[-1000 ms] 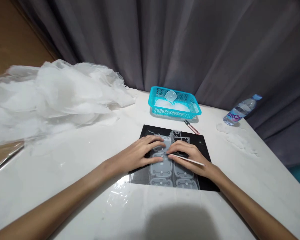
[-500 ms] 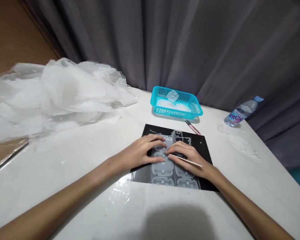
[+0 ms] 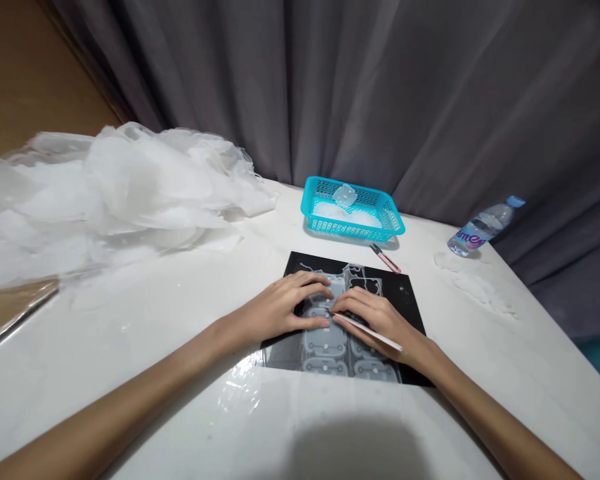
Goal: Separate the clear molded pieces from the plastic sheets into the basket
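A translucent sheet of rounded, frosted shapes (image 3: 325, 341) lies over a black board (image 3: 409, 300) on the white table. My left hand (image 3: 285, 301) rests on the sheet's left side, fingers spread, the fingertips pressing on the frosted shapes. In my right hand (image 3: 380, 317) is a thin white stick-like tool (image 3: 373, 332), pinched near its far end and slanting back over the hand. Its tip is down by the sheet between both hands, and the fingers partly hide it. Cut-out outlines (image 3: 367, 283) show at the sheet's far end.
Beyond the board stands a turquoise basket (image 3: 353, 230) with translucent pieces inside. Pink-handled thread snips (image 3: 386, 259) lie before it. A water bottle (image 3: 485, 227) and clear scraps (image 3: 483, 290) are at the right. A big heap of white film (image 3: 130, 193) covers the left back.
My right hand has shifted slightly, and the tool's near end has swung lower, toward me. My left hand stays in place on the sheet.
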The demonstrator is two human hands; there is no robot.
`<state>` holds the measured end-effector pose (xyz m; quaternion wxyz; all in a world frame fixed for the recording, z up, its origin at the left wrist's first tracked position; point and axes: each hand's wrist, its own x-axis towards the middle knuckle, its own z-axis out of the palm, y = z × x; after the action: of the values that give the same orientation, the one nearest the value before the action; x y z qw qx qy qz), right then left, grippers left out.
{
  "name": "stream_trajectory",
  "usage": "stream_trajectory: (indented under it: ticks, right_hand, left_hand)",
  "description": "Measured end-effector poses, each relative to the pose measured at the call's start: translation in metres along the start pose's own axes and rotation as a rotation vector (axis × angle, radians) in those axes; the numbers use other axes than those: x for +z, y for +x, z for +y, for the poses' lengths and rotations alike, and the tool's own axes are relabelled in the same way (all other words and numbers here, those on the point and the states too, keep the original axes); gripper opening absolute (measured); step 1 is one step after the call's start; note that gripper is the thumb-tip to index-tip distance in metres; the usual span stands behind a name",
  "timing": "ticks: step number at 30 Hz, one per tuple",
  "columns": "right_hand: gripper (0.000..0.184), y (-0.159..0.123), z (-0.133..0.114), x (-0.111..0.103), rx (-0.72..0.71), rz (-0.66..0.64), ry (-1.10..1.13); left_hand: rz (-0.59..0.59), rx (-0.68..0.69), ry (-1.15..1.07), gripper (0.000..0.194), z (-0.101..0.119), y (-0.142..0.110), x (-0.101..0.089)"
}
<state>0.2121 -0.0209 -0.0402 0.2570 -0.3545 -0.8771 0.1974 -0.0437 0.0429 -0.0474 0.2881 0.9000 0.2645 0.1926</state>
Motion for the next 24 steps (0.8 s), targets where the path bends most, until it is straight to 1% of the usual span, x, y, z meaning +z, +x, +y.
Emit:
stream_trajectory:
  ticks: [8,15,20,24]
  right_hand:
    - [0.019,0.003,-0.004,-0.003,-0.028,-0.003,-0.045]
    - [0.02,-0.005,-0.004,-0.008,-0.016,-0.042,-0.14]
    - [0.018,-0.003,-0.001,-0.002,-0.084,0.01,-0.144]
    - [0.015,0.003,-0.002,0.005,-0.113,0.063,-0.207]
  left_hand:
    - [0.019,0.012,-0.02,0.044,-0.004,0.002,0.002]
    - [0.002,0.028,0.027,0.045,-0.005,0.0,0.004]
    - [0.003,0.033,0.027,0.046,-0.005,0.0,0.005]
    - [-0.003,0.037,0.036,0.046,-0.005,0.0,0.005]
